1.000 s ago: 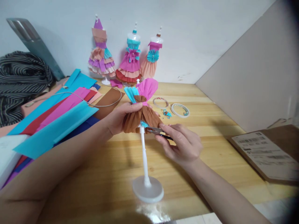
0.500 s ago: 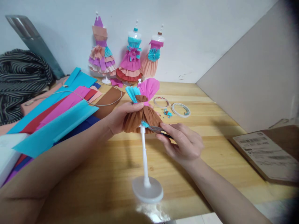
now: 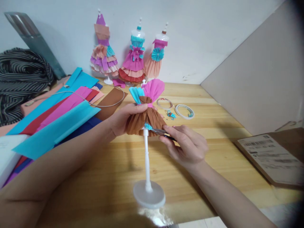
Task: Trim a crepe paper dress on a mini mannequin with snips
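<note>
1 brown-skirted paper dress (image 3: 152, 116): what differs from 1 second ago?

The scissors (image 3: 160, 130) look less parted, pointing at the turquoise paper (image 3: 148, 126) beneath the dress; this suggests a snip underway.

And the grips?

The left hand (image 3: 127, 116) pinches its middle; the right hand (image 3: 186, 144) holds the scissors. The dress tops a white stand (image 3: 147, 158) over the desk (image 3: 111, 177).
</note>
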The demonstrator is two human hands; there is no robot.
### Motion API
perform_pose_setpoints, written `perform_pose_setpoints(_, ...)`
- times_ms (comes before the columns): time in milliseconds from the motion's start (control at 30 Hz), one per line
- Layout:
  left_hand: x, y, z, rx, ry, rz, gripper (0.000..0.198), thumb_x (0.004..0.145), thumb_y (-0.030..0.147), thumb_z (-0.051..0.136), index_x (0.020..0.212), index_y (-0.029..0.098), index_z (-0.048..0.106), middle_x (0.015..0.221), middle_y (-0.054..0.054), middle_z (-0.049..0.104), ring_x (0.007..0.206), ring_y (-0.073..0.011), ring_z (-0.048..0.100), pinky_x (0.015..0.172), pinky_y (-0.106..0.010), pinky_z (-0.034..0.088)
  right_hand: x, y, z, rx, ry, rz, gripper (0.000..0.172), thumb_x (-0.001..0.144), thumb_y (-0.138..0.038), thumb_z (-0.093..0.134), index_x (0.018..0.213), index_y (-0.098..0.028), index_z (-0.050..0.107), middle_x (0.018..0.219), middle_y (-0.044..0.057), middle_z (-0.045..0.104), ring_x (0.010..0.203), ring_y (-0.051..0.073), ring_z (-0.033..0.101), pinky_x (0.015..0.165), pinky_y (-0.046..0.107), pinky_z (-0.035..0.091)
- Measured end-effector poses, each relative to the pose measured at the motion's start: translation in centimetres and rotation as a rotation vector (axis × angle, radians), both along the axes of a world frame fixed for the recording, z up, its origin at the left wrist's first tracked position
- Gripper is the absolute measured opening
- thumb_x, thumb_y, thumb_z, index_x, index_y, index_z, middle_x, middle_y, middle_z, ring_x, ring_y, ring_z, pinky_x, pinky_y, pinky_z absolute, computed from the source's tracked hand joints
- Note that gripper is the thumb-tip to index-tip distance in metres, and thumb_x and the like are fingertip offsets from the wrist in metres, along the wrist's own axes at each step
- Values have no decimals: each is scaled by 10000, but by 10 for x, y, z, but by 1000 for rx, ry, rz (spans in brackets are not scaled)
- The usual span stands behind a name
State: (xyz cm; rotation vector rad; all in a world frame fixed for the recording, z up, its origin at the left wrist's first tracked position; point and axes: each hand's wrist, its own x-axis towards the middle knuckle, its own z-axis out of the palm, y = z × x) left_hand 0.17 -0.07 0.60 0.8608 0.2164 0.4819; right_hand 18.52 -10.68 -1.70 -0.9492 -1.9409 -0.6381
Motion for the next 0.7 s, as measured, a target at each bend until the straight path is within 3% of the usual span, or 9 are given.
perform_pose_setpoints(267,0,1,-1,-29,8,-59,302,805,358,647,994,123,661,989,-127,745,916,-293,693,822,-438,519,1,0,1,17,-18,-1,173,860,-198,635,1029,-158,643,658,44,659,534,140,580,494,247,472)
perform_pose_setpoints(500,-1,4,-2,5,52,35,278,776,334,674,955,121,673,933,-113,751,872,-245,702,800,-353,530,4,1,6,-11,-60,217,157,872,-238,604,986,-131,625,617,39,645,502,138,553,475,263,481)
perform_pose_setpoints(700,0,6,-4,47,49,42,299,725,308,719,950,118,667,955,-139,746,833,-254,703,734,-351,535,12,6,-2,-31,59,145,260,836,-226,631,1083,-144,631,695,53,654,558,157,591,480,262,487)
